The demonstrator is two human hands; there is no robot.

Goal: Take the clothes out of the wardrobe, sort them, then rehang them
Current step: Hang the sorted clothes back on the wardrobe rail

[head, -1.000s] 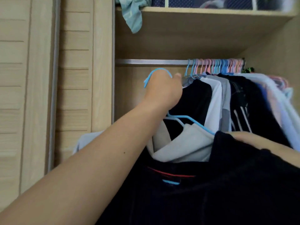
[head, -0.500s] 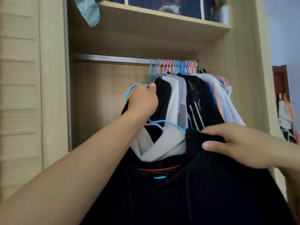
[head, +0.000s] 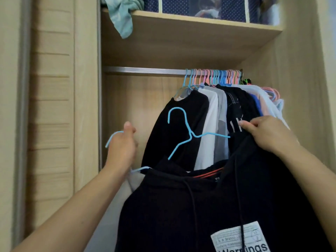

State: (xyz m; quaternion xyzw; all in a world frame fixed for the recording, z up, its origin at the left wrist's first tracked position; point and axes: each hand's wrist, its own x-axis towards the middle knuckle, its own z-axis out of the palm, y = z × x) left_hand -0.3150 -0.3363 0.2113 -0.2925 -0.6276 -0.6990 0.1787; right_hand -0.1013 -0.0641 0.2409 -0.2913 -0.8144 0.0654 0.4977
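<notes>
A black hoodie (head: pixel 209 206) with drawcords and a white patch fills the lower middle, on a blue hanger (head: pixel 183 135) whose hook stands free below the rail. My right hand (head: pixel 267 135) grips the hoodie's right shoulder. My left hand (head: pixel 123 148) holds a second blue hanger (head: pixel 112 139) by its neck, left of the hoodie; a pale garment hangs from it, mostly hidden. Several clothes (head: pixel 218 113) on blue and pink hangers crowd the right end of the metal rail (head: pixel 145 71).
The wardrobe's left side panel (head: pixel 85 106) and a slatted door (head: pixel 49 115) stand to the left. A shelf (head: pixel 200 20) above holds dotted blue storage boxes (head: pixel 178 5) and a teal cloth (head: pixel 123 19) hanging over its edge. The rail's left half is bare.
The hoodie's hanger has come out of my left hand, which now holds only the second one, lower and further left. My right hand has risen to the hoodie's shoulder.
</notes>
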